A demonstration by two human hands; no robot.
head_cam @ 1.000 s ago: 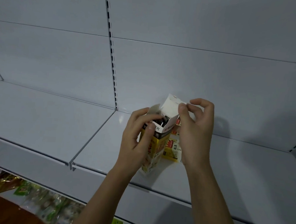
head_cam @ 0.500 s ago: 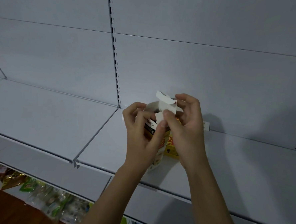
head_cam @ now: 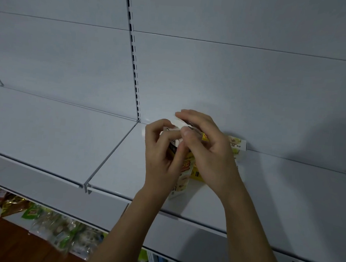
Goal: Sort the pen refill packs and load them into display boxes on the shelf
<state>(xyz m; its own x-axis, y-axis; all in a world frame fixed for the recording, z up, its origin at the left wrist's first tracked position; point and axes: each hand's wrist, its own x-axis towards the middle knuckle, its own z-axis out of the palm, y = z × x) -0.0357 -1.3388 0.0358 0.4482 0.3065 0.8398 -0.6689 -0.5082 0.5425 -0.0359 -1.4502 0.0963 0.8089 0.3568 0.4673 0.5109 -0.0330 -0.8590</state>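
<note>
Your left hand (head_cam: 164,156) grips display box (head_cam: 182,173) on shelf (head_cam: 276,189); right hand (head_cam: 205,151) pinches its white top flap (head_cam: 178,123). Print illegible.

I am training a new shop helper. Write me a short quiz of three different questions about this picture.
1. True or false: the yellow display box stands on the white shelf.
2. Which hand pinches the box's white top flap? A) left hand B) right hand C) neither
3. Fill in: below the shelf lie colourful ___.

Key: 1. True. 2. B. 3. snack packets (blurred, so only roughly).
</note>
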